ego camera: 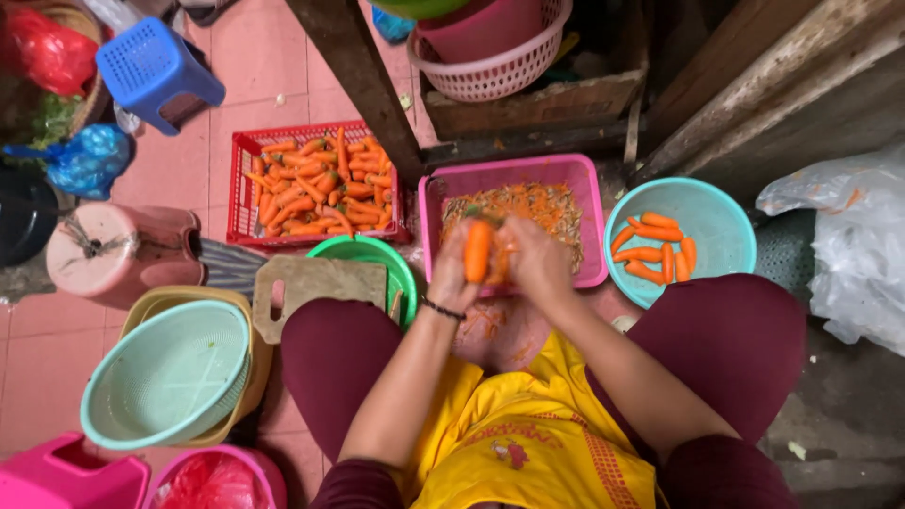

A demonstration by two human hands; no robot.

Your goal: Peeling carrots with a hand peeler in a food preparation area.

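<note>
Looking down from head height, a seated person's lap is seen, with dark red trousers and a yellow shirt, above a pink tiled floor. At the far left, a blue plastic stool (158, 68) is seen, and nearer, a pale green plastic colander (168, 385) is nested in a yellow bowl. Right of the stool, a red plastic crate (238, 203) is filled with unpeeled orange carrots. Just near of it, a worn wooden cutting board (320, 292) is laid over a green plastic bowl (401, 269). At the centre, a single orange carrot (478, 251) is held upright above the near edge of a pink rectangular plastic basin (592, 221) holding carrot peelings. The left hand (454, 273), with a dark bracelet at its wrist, is wrapped around the carrot. The right hand (534, 256) is closed against the carrot's right side; what it grips cannot be made out. Further right, a turquoise round plastic bowl (721, 231) containing a few peeled carrots is set just beside the basin. At the far right, a crumpled clear plastic bag (848, 245) is seen.
</note>
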